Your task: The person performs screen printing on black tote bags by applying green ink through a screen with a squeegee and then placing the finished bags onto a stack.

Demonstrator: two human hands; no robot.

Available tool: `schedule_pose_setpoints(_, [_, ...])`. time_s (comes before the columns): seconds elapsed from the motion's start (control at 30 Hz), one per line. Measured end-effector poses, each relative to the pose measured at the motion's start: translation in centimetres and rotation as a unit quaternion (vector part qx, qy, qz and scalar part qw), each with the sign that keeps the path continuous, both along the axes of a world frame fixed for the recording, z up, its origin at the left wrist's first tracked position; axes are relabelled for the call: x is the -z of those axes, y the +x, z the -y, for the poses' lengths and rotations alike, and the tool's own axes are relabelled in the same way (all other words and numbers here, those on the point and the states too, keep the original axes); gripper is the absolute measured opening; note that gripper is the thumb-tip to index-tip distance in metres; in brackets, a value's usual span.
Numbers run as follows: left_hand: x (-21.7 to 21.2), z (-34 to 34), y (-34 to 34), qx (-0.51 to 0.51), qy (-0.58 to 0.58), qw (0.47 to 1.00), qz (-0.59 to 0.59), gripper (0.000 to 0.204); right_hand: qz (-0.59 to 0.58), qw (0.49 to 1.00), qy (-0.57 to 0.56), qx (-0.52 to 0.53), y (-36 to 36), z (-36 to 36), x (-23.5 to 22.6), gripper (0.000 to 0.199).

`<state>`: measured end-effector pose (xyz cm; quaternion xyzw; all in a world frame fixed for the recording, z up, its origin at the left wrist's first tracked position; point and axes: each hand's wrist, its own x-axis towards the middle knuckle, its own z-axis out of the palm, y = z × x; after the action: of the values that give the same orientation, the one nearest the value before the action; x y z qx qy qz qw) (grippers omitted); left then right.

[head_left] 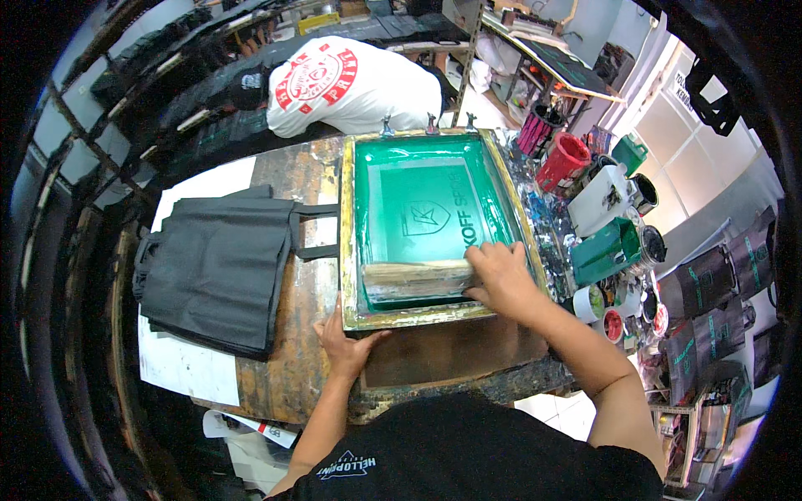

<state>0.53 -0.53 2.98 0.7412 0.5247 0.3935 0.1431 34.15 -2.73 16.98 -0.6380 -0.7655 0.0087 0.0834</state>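
Note:
A screen printing frame (347,184) with a green mesh lies in front of me, a shield emblem and lettering showing in the mesh. Across its near end sits a squeegee (409,275) with a worn wooden handle. My right hand (505,280) is closed on the squeegee's right end. At the frame's near left corner is my left hand (344,346), its thumb along the near edge and its fingers against the left side. Left of the frame lies a stack of black fabric bags (217,259); handle straps reach to the frame's edge. What lies beneath the mesh is hidden.
Clamps (431,123) stand along the frame's far edge. A white printed cloth bundle (359,88) lies beyond it. Paint containers crowd the right side, including a red bucket (564,163) and a green container (606,250). Racks (83,134) stand left; printed black bags (710,330) are at far right.

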Motion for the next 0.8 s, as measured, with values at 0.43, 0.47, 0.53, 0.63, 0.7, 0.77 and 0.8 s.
schedule_pose_setpoints(0.43, [0.6,-0.2,-0.8,0.028,0.011,0.999,-0.044,0.122,0.053,0.993,0.102,0.04,1.3,-12.9,3.4,0.059])
schedule_pose_setpoints(0.47, [0.1,-0.3,-0.5,0.029,0.002,0.999,-0.041,0.122,0.052,0.993,0.099,0.044,1.9,-14.6,3.6,0.058])
schedule_pose_setpoints(0.53, [-0.5,-0.2,-0.4,0.028,-0.012,0.999,-0.041,0.123,0.057,0.992,0.1,0.043,3.1,-18.0,4.3,0.066])
schedule_pose_setpoints(0.63, [-0.4,0.1,-0.6,0.02,-0.011,0.998,-0.053,0.124,0.055,0.993,0.082,0.058,4.2,-23.4,4.8,0.07])
schedule_pose_setpoints(0.7, [0.1,0.0,-1.0,0.018,0.009,0.997,-0.075,0.124,0.056,0.993,0.076,0.077,4.9,-26.4,5.0,0.072])
schedule_pose_setpoints(0.77, [0.5,0.0,-0.9,0.023,-0.002,0.999,-0.048,0.123,0.068,0.99,0.083,0.092,5.9,-28.8,5.1,0.074])
schedule_pose_setpoints(0.8, [0.7,0.0,-0.8,0.029,-0.008,0.999,-0.034,0.122,0.065,0.987,0.118,0.088,6.7,-29.8,5.7,0.076])
